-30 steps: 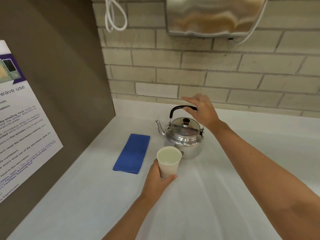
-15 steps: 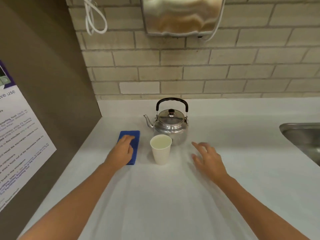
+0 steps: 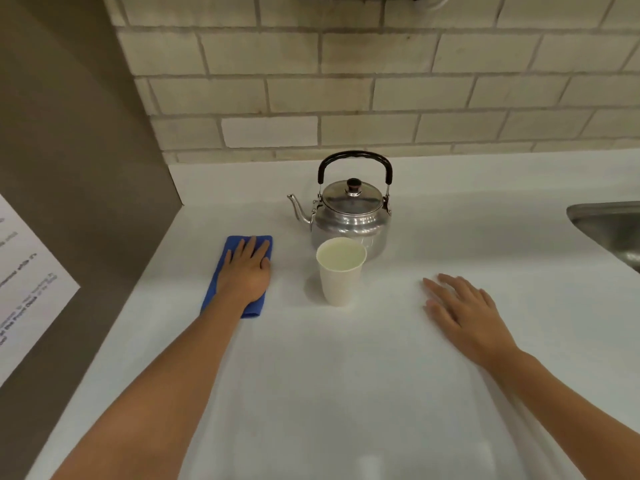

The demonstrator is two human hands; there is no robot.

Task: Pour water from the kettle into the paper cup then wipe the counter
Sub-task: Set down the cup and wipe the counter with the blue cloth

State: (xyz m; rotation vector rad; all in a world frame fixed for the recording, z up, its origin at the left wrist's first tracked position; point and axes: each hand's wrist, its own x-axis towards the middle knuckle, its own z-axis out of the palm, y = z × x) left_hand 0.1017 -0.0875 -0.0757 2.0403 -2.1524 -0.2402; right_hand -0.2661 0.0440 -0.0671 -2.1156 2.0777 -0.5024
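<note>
A shiny steel kettle (image 3: 349,220) with a black handle stands upright near the back wall, spout to the left. Just in front of it stands a white paper cup (image 3: 340,277) with water in it. Left of the cup a folded blue cloth (image 3: 231,258) lies on the white counter (image 3: 346,393). My left hand (image 3: 246,271) rests flat on the cloth, fingers spread and pointing away from me. My right hand (image 3: 464,313) lies flat on the bare counter to the right of the cup, holding nothing.
A steel sink (image 3: 613,226) cuts into the counter at the right edge. A brown side panel (image 3: 76,168) with a printed notice (image 3: 24,282) closes off the left. Brick wall runs along the back.
My left hand let go of the cup and went onto the blue cloth. My right hand left the kettle handle and came down flat on the counter. The view tilted downwards.
</note>
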